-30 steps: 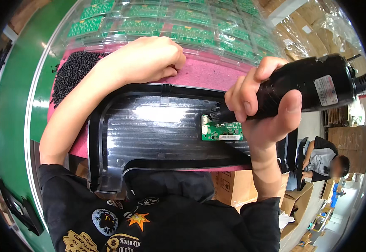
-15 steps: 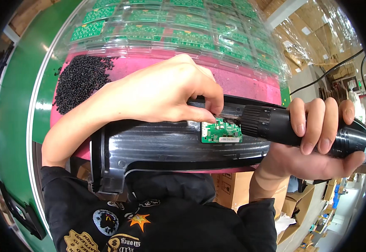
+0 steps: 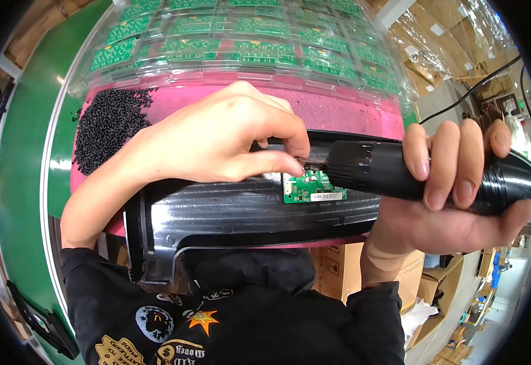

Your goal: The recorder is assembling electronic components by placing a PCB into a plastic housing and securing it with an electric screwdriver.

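My right hand (image 3: 454,182) is wrapped round a black electric screwdriver (image 3: 393,170) lying nearly level, its nose to the left. Its dark bit (image 3: 315,165) reaches over a small green circuit board (image 3: 314,187) with white connectors and a pale label strip. Beside the bit tip, my left hand (image 3: 247,134) pinches with thumb and forefinger; what sits between them is too small to tell. The board rests in a long, glossy black plastic housing (image 3: 229,216), whose far side is partly covered by my left hand.
A heap of small black screws (image 3: 110,125) lies on the pink mat (image 3: 363,109) at the left. Clear trays (image 3: 235,68) of green circuit boards stand at the back. Cardboard boxes (image 3: 338,267) are below the table edge, and a black cable (image 3: 472,90) hangs at the right.
Both hands, with the screwdriver, have shifted slightly left, and the screwdriver's nose now covers more of the board's right part. The housing and board appear a little further left in view.
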Motion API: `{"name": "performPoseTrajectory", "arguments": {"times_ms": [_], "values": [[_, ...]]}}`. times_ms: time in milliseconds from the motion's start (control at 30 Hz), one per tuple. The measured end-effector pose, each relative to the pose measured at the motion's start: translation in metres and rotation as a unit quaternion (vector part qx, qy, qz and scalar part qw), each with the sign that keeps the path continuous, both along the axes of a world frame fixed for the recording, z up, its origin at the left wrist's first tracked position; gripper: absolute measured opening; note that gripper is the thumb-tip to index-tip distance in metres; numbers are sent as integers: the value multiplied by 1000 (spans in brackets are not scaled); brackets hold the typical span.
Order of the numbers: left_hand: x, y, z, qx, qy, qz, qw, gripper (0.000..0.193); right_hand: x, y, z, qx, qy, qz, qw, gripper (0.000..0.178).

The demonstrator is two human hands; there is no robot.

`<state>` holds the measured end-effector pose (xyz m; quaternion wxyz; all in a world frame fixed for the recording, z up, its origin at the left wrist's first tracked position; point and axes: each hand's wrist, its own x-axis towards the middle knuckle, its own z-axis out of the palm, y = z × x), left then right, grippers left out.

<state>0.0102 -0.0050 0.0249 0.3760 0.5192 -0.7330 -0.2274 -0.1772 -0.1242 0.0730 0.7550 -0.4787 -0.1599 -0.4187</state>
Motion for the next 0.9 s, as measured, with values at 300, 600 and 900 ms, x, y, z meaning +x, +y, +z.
{"name": "performPoseTrajectory", "arguments": {"times_ms": [300,600,900], "values": [[-13,7,-3,-165,-253,54,952,17,8,15,-12,72,102,-114,986,51],[-7,1,-11,-115,-195,45,973,11,-9,9,-33,-34,198,-33,979,68],[-8,1,-15,-118,-191,74,972,17,-12,7,-43,-84,172,21,981,65]]}}
